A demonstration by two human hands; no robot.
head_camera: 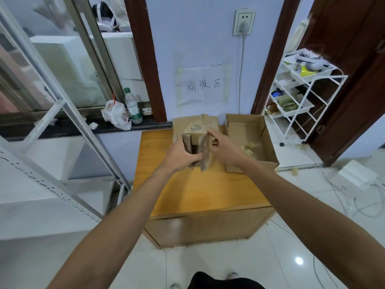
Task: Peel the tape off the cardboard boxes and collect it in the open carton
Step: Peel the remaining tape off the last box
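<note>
Cardboard box (195, 142) held upright over the far end of the table (198, 190). Left hand (180, 153) wraps its lower side, right hand (224, 146) pinches the upper right edge; can't tell if tape is caught. Open carton (268, 140) just right holds crumpled tape wads (250, 148) — partway done, I'd say. Flat cardboard pile (187, 122) behind likely remains. Wall sign (203, 85) reads 回收区.

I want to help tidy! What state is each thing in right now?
Box, held at both sides.
Left hand, grips box.
Right hand, pinches box's top edge.
Carton, open, tape scraps inside.
Bottle, upright, capped.
Plug, in socket.
</note>
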